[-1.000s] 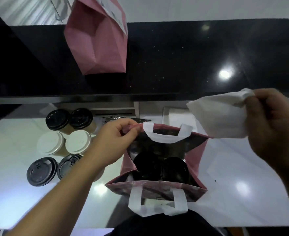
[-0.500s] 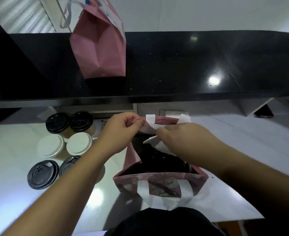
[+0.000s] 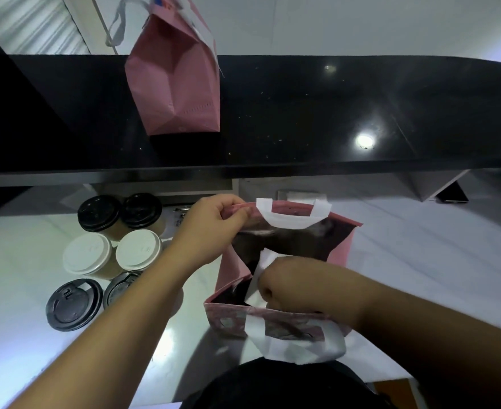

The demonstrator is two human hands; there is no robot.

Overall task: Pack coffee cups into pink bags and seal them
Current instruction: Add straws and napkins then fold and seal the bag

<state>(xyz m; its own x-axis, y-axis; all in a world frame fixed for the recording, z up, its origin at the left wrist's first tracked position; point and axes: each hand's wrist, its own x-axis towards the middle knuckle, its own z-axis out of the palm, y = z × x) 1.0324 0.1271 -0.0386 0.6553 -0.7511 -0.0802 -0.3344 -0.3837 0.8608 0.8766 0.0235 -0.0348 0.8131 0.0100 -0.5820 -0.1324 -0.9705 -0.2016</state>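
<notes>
Here, an open pink bag [image 3: 342, 246] on the white bench [image 3: 420, 246] is held by its far rim in the pinching left hand [image 3: 213, 228], while white paper [image 3: 265, 261], gripped in the right hand [image 3: 290, 284], is lowered inside. The mouth is best kept wide and the paper eased in without crumpling.

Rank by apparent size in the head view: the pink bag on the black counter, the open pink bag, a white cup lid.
1-2. Pink bag on the black counter and open pink bag: similar; nearness makes ranking unsure.
3. White cup lid: clearly smallest.
</notes>
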